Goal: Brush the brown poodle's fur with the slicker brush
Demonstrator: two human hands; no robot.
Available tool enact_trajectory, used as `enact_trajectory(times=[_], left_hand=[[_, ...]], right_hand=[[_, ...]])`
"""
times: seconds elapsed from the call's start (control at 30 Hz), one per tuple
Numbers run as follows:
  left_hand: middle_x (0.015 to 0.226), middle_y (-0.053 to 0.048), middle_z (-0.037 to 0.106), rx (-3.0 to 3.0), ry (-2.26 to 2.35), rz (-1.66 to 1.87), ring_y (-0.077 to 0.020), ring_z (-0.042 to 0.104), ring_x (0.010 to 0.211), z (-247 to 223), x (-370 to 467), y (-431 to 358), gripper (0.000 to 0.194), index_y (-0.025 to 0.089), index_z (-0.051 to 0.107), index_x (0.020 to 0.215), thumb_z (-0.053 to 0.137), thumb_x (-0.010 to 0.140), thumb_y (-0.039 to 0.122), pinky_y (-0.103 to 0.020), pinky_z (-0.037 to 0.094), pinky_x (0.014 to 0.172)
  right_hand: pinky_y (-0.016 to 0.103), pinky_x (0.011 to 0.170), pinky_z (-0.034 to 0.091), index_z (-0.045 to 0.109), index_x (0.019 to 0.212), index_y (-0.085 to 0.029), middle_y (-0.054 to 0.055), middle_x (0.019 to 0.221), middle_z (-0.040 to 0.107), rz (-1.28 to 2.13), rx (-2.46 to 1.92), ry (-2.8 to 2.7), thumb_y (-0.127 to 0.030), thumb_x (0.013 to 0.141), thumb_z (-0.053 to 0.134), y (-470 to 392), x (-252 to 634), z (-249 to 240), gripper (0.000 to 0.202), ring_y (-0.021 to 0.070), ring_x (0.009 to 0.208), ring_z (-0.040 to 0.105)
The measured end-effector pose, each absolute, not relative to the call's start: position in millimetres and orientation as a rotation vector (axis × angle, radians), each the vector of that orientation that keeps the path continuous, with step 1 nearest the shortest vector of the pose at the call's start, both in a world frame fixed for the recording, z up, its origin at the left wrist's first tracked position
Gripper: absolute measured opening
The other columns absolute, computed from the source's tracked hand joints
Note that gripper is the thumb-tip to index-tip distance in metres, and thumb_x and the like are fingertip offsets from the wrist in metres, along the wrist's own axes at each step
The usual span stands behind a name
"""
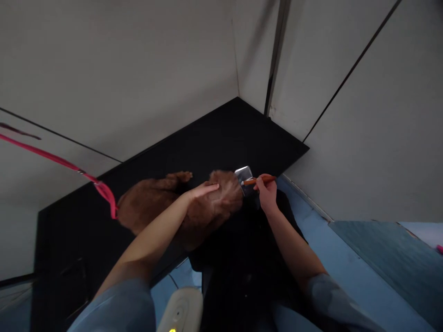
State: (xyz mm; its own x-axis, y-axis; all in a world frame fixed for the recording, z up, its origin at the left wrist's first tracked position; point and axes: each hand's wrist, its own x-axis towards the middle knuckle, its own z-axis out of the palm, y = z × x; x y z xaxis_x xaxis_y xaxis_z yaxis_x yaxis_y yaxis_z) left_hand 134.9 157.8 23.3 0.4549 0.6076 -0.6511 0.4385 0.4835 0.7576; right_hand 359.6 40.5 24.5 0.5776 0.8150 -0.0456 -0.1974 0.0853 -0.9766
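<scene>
At frame centre on the black counter [224, 133], I see my left hand [204, 189] pressed flat on the brown dog [155, 205], while my right hand [268, 191], just right, pinches the slicker brush [244, 177], its handle running left-right toward the fur.

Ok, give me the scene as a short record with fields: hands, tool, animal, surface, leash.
left hand: flat on the fluffy brown dog's fur
right hand: grips the orange handle of the slicker brush
tool: square metal-backed slicker brush, at the dog's end nearest the right hand
animal: fluffy brown dog, on the table
surface: black table, set in a corner between pale walls
leash: pink strap, runs up left
</scene>
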Motion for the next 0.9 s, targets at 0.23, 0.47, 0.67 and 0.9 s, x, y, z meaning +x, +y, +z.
enact_trajectory(times=[0.23,0.47,0.67,0.9], left_hand=[[0.090,-0.013,0.070,1.142,1.132,0.052,-0.0279,0.064,0.086,26,136,154,0.063,0.009,0.067,0.095,0.075,0.055,0.057,-0.035,0.048,0.078],[0.077,-0.010,0.069,1.205,1.171,0.018,-0.0265,0.064,0.078,23,142,152,0.054,0.012,0.068,0.083,0.076,0.054,0.056,-0.035,0.048,0.073],[0.086,-0.012,0.070,1.286,1.090,0.061,-0.0248,0.064,0.081,29,146,146,0.053,0.011,0.069,0.084,0.076,0.055,0.055,-0.033,0.048,0.076],[0.075,-0.009,0.069,1.285,1.087,-0.066,-0.0219,0.062,0.070,26,148,147,0.052,0.012,0.069,0.078,0.074,0.056,0.059,-0.031,0.046,0.067]], right_hand=[[0.024,0.052,0.041,0.050,0.079,-0.020,-0.008,0.048,0.051,1.205,-1.198,-0.653,-0.043,0.071,0.064,20,356,8,0.028,0.0109,0.045,0.050],[0.023,0.056,0.041,0.048,0.080,-0.020,-0.008,0.052,0.050,0.983,-1.203,-0.625,-0.042,0.075,0.061,7,356,0,0.026,0.0090,0.049,0.050],[0.020,0.048,0.037,0.046,0.083,-0.021,-0.011,0.051,0.045,0.909,-1.230,-0.409,-0.047,0.075,0.059,7,354,-6,0.031,0.0075,0.044,0.044],[0.023,0.050,0.041,0.050,0.081,-0.020,-0.007,0.056,0.050,1.151,-1.208,-0.752,-0.047,0.072,0.061,12,358,1,0.030,0.0084,0.045,0.047]])
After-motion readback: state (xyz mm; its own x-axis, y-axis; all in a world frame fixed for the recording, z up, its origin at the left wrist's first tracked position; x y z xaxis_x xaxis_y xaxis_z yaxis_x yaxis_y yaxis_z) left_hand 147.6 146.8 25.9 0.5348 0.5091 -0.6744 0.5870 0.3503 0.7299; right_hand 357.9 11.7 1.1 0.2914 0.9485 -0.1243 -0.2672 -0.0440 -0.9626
